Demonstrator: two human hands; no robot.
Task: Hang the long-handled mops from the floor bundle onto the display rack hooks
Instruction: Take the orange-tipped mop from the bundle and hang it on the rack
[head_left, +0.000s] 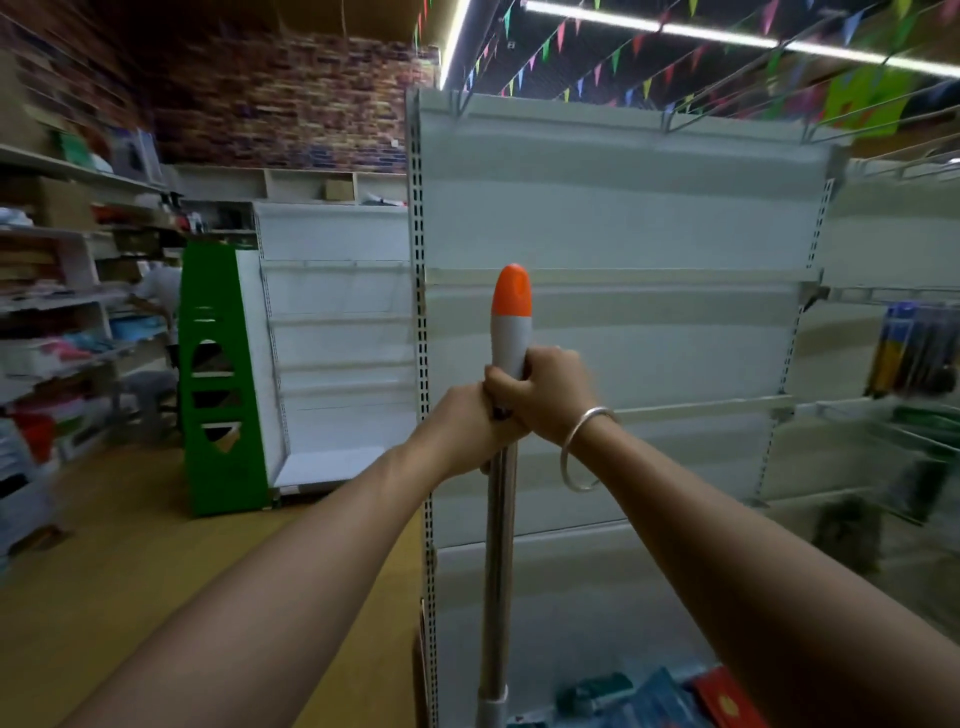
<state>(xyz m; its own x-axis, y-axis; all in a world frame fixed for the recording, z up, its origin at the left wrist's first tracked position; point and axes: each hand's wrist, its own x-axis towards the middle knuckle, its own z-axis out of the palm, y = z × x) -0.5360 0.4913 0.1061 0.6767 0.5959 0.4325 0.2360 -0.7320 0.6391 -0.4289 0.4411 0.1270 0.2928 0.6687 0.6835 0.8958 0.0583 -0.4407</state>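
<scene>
I hold one long-handled mop (497, 545) upright in front of me. Its shaft is bare metal, and its white grip ends in an orange cap (512, 291). My left hand (462, 431) wraps the shaft just under the grip. My right hand (540, 389), with a silver bangle on the wrist, closes around the white grip right above it. The mop stands in front of the white display rack (649, 218), whose horizontal rail (675, 275) runs level with the orange cap. The mop head and the floor bundle are out of view.
The rack's slotted upright (422, 364) stands just left of the mop. Colourful packets (654, 696) lie at the rack's foot. A green and white shelf unit (223, 374) is at left on the wooden floor. Hanging goods (909, 353) fill the rack at right.
</scene>
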